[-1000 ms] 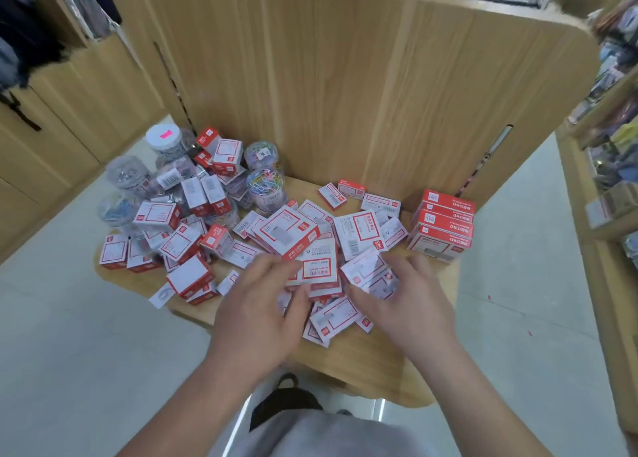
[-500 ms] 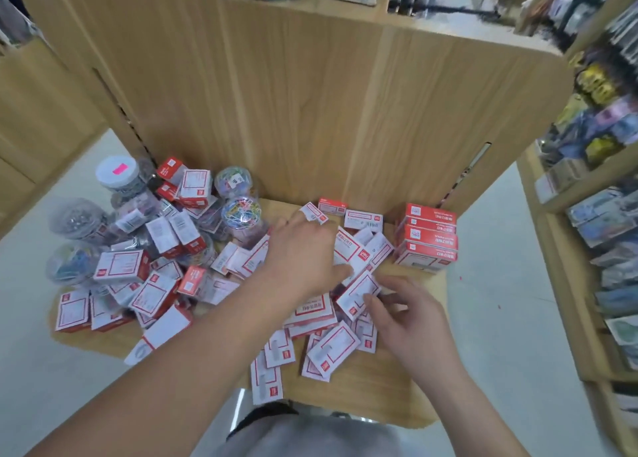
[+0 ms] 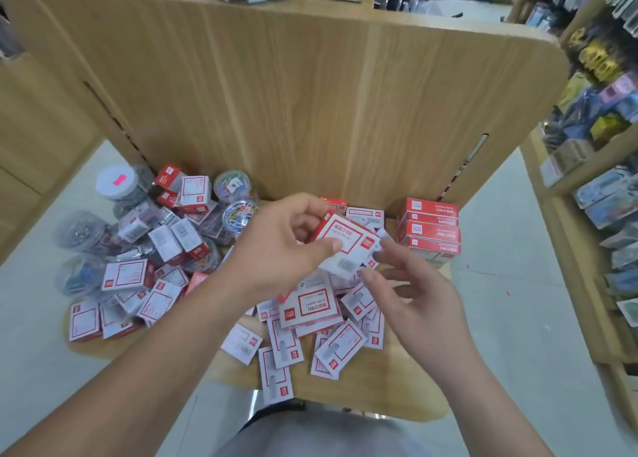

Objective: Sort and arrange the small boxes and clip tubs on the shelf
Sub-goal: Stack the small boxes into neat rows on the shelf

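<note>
One box (image 3: 348,241) is now up off the pile (image 3: 310,318). Left hand (image 3: 286,246) pinches it, thumb on the printed white face, fingers curled over the top edge. The box is tilted and held above the middle-back of the shelf (image 3: 379,387), in front of the back panel (image 3: 293,94). Half a second ago that hand lay palm-down on the pile, reaching toward the back, with no box visibly in it. Right hand (image 3: 414,298) has lifted too (it was down among the loose boxes before). Its fingers are now spread and relaxed, gripping nothing, with the index tip just beside the box's lower right corner; whether it touches there I cannot tell. Pile still sprawls over the shelf's centre and front, flat white-and-red boxes overlapping at all angles, a few near the front edge. Stack (image 3: 429,230) of red boxes sits at the right against the panel, unchanged. Tubs (image 3: 238,211) stay clustered at the left back, mixed with more boxes: two with coloured clips near the panel, a white-lidded one further left, others lower left.
</note>
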